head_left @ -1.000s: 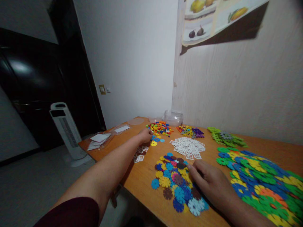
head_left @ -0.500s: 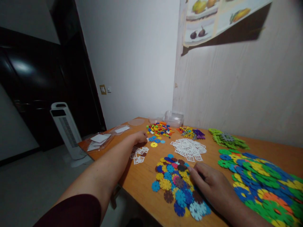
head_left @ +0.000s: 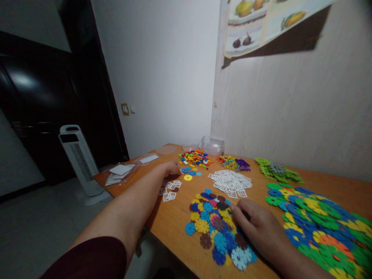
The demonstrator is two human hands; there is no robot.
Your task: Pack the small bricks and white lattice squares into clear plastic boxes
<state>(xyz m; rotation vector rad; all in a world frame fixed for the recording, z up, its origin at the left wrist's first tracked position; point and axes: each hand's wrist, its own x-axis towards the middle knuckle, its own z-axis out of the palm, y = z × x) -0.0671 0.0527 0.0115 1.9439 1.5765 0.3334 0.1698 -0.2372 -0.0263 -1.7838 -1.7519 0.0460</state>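
My left hand (head_left: 171, 169) reaches far across the wooden table (head_left: 174, 217), its fingers curled beside a few blue and yellow discs (head_left: 188, 173) and just past some small white grid squares (head_left: 170, 190). What it holds, if anything, is hidden. My right hand (head_left: 257, 224) rests palm down with fingers bent on the right edge of a pile of mixed coloured snowflake discs (head_left: 213, 226).
A white grid-piece pile (head_left: 231, 181), small coloured bricks (head_left: 195, 157), a yellow and purple heap (head_left: 234, 163), green pieces (head_left: 276, 170) and a large disc spread (head_left: 319, 217) cover the table. Clear tubs (head_left: 213, 145) stand by the wall. Plastic bags (head_left: 122, 172) lie at the left corner, a tower fan (head_left: 77, 159) beyond.
My left hand has drawn back a little from the brick pile toward the left, near the white squares. My right hand has barely moved on the disc pile.
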